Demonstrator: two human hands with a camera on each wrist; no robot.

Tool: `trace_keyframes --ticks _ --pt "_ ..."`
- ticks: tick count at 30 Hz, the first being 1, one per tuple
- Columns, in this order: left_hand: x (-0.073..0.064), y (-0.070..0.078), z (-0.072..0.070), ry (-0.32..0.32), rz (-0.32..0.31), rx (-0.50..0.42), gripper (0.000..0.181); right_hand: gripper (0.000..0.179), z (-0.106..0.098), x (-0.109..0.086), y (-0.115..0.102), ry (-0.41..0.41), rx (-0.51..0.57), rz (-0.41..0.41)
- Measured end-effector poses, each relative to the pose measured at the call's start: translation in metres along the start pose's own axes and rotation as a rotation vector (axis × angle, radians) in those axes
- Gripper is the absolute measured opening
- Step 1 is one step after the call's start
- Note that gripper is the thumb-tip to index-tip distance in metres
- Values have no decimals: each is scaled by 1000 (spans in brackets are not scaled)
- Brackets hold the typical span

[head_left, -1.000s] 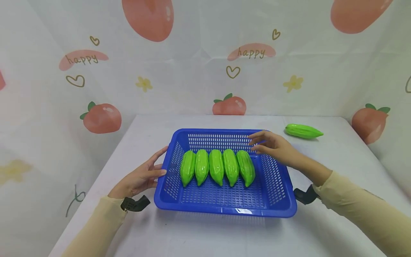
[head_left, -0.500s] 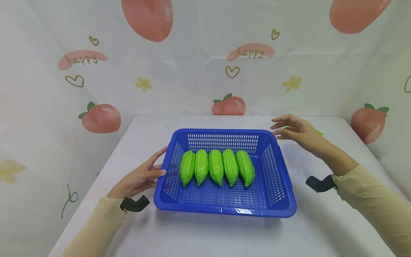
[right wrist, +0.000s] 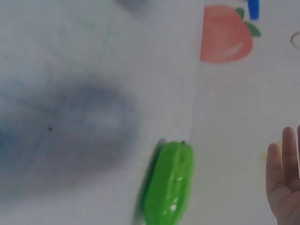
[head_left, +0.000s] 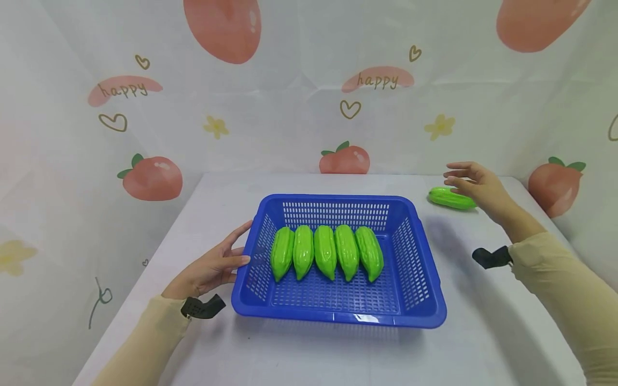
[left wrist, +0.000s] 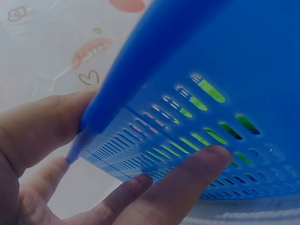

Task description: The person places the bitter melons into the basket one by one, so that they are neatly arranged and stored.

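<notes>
A blue plastic basket (head_left: 338, 316) stands on the white table with several glossy green bitter melons (head_left: 325, 252) lying side by side in it. At its left side my left hand (head_left: 212, 265) holds the rim, thumb over the edge. In the left wrist view its fingertips (left wrist: 215, 157) lie against the slotted outer wall. My right hand (head_left: 483, 190) is in the air at the back right, fingers loosely bent and holding nothing. It overlaps one end of a lone bitter melon (head_left: 449, 198), which also shows in the right wrist view, apart from the hand.
The white tabletop (head_left: 314, 354) extends around the basket. A white cloth (head_left: 289, 107) printed with peaches, hearts and flowers hangs behind and along the sides. Black straps (head_left: 490, 257) are on both wrists.
My right hand has moved right and back, from over the basket's far right corner to the lone bitter melon. The left hand, basket and bitter melons have stayed in place.
</notes>
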State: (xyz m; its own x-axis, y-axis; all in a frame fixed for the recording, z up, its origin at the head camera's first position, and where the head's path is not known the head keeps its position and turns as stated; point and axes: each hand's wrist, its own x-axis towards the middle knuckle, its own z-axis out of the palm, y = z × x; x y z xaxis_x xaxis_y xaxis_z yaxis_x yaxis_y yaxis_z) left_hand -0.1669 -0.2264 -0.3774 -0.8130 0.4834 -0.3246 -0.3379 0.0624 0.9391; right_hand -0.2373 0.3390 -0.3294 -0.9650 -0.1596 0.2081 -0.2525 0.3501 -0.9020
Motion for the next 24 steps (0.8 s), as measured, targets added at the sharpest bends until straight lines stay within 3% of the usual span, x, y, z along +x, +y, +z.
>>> trace_keyframes --ticks 6,12,16,24 --pt "1 0 2 20 -8 17 88 28 -10 4 19 77 -150 125" --pt "0 0 1 9 -2 29 88 54 -20 7 37 124 -295 212" --pt "0 0 0 -14 7 16 86 66 -25 7 46 129 -297 260" --pt "0 -1 1 -8 6 21 87 71 -35 0 66 173 -290 306"
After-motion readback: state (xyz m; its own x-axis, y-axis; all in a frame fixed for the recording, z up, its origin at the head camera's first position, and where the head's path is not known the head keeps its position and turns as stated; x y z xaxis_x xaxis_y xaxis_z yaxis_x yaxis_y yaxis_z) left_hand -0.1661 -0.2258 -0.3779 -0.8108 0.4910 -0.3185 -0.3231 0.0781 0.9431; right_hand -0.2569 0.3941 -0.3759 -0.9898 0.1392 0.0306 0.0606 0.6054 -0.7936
